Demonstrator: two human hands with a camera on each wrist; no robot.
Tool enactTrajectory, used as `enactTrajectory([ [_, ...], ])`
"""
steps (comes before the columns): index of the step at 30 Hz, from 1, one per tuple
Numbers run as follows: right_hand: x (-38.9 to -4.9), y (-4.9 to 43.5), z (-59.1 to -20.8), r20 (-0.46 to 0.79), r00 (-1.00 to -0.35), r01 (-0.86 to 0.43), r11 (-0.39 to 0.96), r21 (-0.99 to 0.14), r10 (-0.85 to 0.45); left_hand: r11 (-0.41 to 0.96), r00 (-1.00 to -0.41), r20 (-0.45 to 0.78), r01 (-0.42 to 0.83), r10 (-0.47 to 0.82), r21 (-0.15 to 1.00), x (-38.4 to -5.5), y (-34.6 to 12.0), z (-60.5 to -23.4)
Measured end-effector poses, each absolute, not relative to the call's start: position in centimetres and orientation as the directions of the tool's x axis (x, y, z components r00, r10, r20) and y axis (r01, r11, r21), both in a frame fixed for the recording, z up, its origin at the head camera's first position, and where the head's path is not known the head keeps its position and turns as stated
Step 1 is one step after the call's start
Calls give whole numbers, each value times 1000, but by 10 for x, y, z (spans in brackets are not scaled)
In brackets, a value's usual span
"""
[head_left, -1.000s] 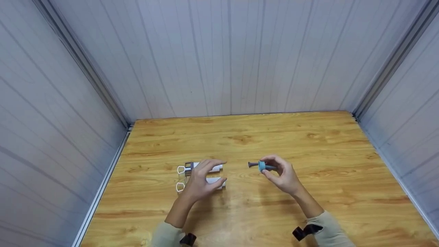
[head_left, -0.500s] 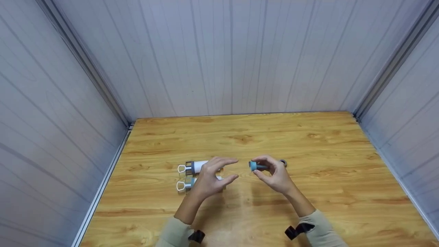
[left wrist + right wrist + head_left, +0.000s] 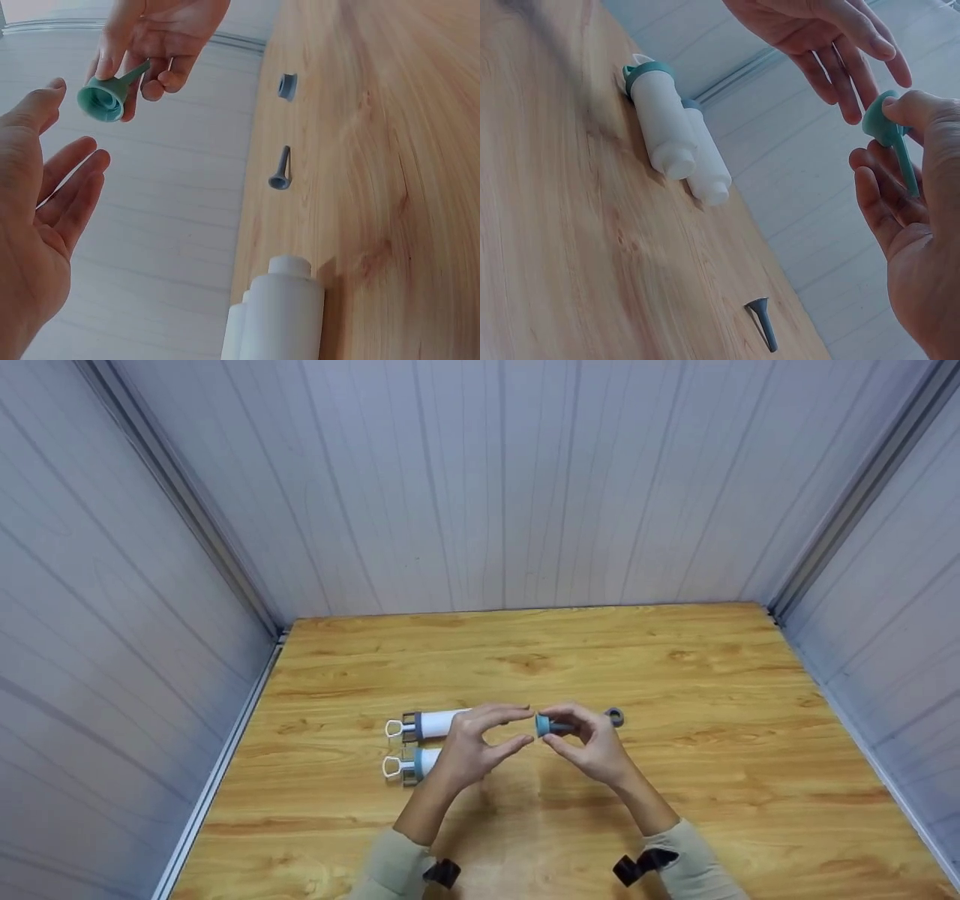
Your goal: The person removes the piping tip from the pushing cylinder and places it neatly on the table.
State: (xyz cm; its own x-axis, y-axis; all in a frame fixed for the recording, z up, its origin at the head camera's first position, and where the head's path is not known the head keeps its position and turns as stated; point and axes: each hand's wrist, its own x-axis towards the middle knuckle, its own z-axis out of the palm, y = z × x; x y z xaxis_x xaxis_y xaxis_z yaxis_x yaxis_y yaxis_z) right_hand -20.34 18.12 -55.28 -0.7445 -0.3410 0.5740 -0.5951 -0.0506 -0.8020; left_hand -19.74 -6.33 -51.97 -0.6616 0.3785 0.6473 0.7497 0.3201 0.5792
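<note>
My right hand [image 3: 592, 750] pinches a teal funnel-shaped nozzle [image 3: 543, 726] between thumb and fingers, its wide hollow end facing left. In the left wrist view, the cup of the teal nozzle [image 3: 105, 99] shows inner rings, and its narrow stem points back toward the right palm. My left hand [image 3: 469, 742] is held just left of the wide end, thumb and fingers spread apart with nothing between them. Its fingertips come right up to the nozzle's rim. A smaller dark grey nozzle [image 3: 763, 319] lies on the table beneath, hidden by the right hand in the head view.
Left of my hands lie two white cylinders with white loop handles, one with a grey collar [image 3: 418, 725], the other with a teal collar [image 3: 419, 765]. A grey ring-shaped piece [image 3: 615, 717] lies beyond the right hand. Pale panels wall in the wooden table [image 3: 675, 660].
My right hand has carried the teal nozzle leftward, uncovering the grey ring. My left hand has shifted right, off the cylinders' handle ends, and the hands now almost meet.
</note>
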Motion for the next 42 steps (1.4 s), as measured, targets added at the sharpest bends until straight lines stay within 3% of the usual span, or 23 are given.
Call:
enactTrajectory([
  [14,-204,174,-557,595,-730,-598,-107,-794,-336,283,-697,621,715,358,639,-199,-58,-524],
  [23,-203,174,-553,583,-739,-589,-97,-802,-336,256,-686,640,725,346,639,-202,-58,-525],
  [42,-205,188,-555,589,-748,-598,-75,-798,-306,288,-719,625,695,303,659,-202,-61,-519],
])
